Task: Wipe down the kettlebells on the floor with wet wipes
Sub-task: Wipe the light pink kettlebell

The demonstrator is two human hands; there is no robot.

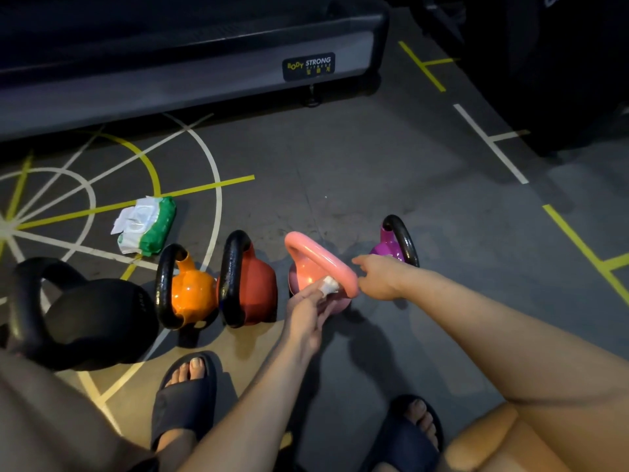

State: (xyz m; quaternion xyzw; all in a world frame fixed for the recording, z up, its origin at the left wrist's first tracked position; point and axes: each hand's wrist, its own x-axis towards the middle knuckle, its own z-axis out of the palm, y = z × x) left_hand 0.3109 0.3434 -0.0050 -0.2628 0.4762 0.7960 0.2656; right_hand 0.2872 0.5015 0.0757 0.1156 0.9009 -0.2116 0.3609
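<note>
Several kettlebells stand in a row on the floor: a big black one (pixel 98 318), an orange one (pixel 192 294), a red one (pixel 258 291), a pink one (pixel 306 270) and a purple one (pixel 388 248). My left hand (pixel 308 316) pinches a crumpled white wet wipe (pixel 329 285) against the inner side of the pink kettlebell's handle. My right hand (pixel 377 279) touches the near right end of that handle, fingers partly curled; whether it grips the handle is unclear. A green and white wet wipes pack (pixel 148 224) lies behind the orange kettlebell.
A grey treadmill base (pixel 190 73) runs along the far side. A dark machine (pixel 561 80) stands at the far right. My feet in dark slides (pixel 185 400) (pixel 412 434) rest just in front of the kettlebells. Painted yellow and white lines cross the grey floor.
</note>
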